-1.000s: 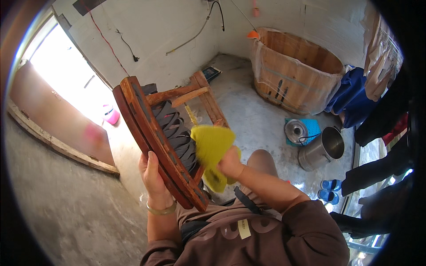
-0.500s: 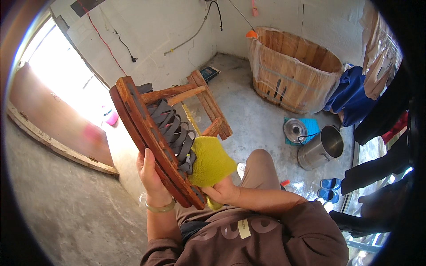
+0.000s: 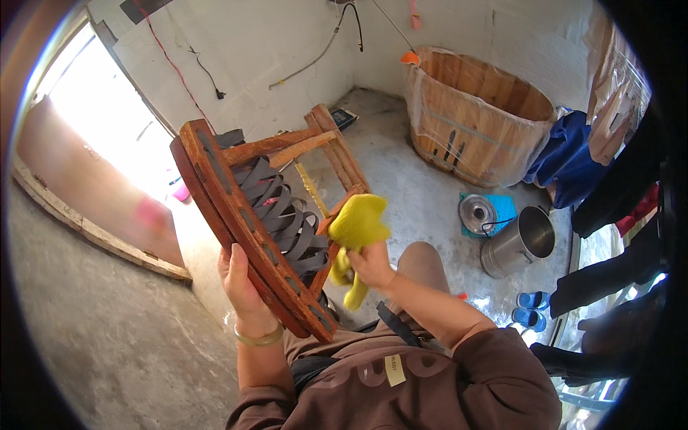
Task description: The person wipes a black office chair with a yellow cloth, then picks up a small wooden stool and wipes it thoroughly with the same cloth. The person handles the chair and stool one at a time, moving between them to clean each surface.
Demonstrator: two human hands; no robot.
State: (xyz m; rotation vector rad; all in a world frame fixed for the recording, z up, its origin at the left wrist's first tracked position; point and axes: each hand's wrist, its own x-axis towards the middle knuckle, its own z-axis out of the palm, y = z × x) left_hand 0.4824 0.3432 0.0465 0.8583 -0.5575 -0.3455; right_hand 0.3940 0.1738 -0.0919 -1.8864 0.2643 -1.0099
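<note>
A folding wooden stool (image 3: 276, 261) with reddish-brown bars and a seat of grey woven straps (image 3: 276, 204) is held up, tilted, in front of me. My left hand (image 3: 246, 290) grips its near lower bar, thumb along the wood and a bangle on the wrist. In my right hand (image 3: 373, 264) is a bunched yellow-green cloth (image 3: 360, 221), whose upper part lies against a crossing bar on the stool's right side. A loose end of the cloth hangs below my fingers. The undersides of the straps and my left fingertips are partly hidden.
A wooden tub (image 3: 466, 122) lined with clear plastic stands by the back wall. To the right are a steel pot (image 3: 519, 242), its lid (image 3: 478, 213) on a blue mat, blue slippers (image 3: 531, 309) and hanging clothes (image 3: 595, 279). A bright doorway (image 3: 107, 107) opens at left.
My right hand has moved up and away from the near bar, carrying the cloth to the stool's right side. The cloth is more bunched. The stool has tilted slightly; my left hand keeps its hold.
</note>
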